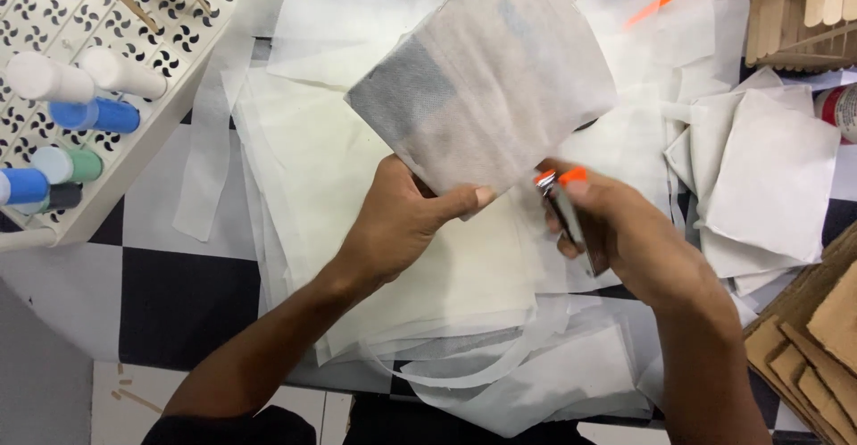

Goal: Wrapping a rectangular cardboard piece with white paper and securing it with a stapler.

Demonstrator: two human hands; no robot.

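Head view, left hand (397, 222) pinching white sheet (486, 79) above, right hand (616, 226) gripping scissors (562, 204)

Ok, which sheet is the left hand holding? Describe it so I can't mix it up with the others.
Start at the big pile of pale sheets in the middle of the checkered surface. The left hand pinches one sheet by its bottom edge and lifts it above that pile. Unlike the flat white sheets around it, it is raised, tilted and greyish, with a darker grey patch at its left.
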